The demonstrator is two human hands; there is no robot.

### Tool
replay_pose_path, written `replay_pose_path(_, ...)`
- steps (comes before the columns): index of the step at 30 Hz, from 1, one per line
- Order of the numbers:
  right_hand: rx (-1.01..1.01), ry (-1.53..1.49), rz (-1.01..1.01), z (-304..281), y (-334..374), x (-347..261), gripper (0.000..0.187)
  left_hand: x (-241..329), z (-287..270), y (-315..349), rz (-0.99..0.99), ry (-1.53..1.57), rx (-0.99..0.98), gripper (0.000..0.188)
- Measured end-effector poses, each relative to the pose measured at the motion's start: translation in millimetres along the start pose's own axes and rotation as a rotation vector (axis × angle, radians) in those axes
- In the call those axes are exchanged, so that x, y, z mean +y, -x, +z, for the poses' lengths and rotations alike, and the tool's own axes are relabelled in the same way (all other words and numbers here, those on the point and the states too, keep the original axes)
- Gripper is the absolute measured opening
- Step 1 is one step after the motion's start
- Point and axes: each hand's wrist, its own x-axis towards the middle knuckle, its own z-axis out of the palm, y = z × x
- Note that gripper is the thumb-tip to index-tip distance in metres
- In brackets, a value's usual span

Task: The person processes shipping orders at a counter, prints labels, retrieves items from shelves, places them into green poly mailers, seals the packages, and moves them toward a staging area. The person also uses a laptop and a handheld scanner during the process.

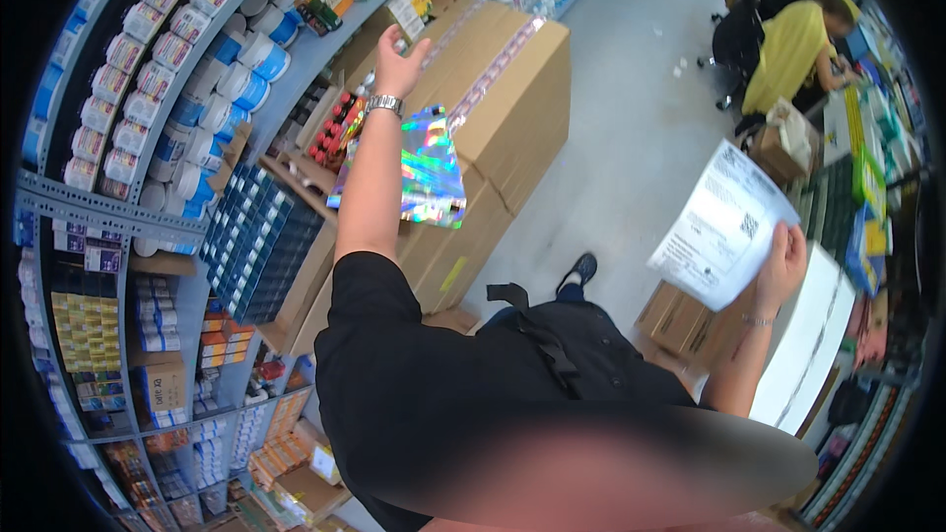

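My left hand (398, 67) stretches forward over the large cardboard boxes beside the shelf, its fingers apart and nothing visible in them. Under that forearm a shiny holographic pouch (434, 172) lies by the box edge, partly hidden by the arm. Small bottles with red caps (340, 128) stand in an open carton just left of the forearm. In my right hand (783, 264) is a white printed paper sheet (724, 227), pinched at its right edge and held out over the floor.
Metal shelves (168, 222) full of jars, bottles and small boxes line the left side. Tall taped cartons (517, 69) stand in front of them. Brown cartons (680, 320) and a white box (808, 335) are at the right. People sit at a cluttered bench, far right.
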Motion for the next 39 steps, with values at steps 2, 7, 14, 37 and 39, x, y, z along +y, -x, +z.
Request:
replay_pose_path(2,0.072,-0.095,0.050,18.3,-34.3,14.1,0.019,-26.1,11.5,-53.9,-0.065,-0.153,0.111,0.088)
replay_pose_path(7,0.007,0.024,0.040,73.6,-133.6,38.0,0.023,-72.6,30.8,-165.7,-0.181,-0.147,0.432,0.109)
replay_pose_path(14,0.115,0.271,-0.079,129.9,-242.4,91.3,0.020,-147.0,90.0,-305.0,-0.163,-0.144,0.681,0.121)
replay_pose_path(37,0.307,0.282,0.158,113.5,-547.1,211.1,0.021,191.8,557.2,-329.2,0.200,1.328,-0.281,0.118)
replay_pose_path(39,0.301,0.190,0.122,91.3,-579.5,217.7,0.020,242.2,609.4,-298.5,0.071,1.623,-0.701,0.118)
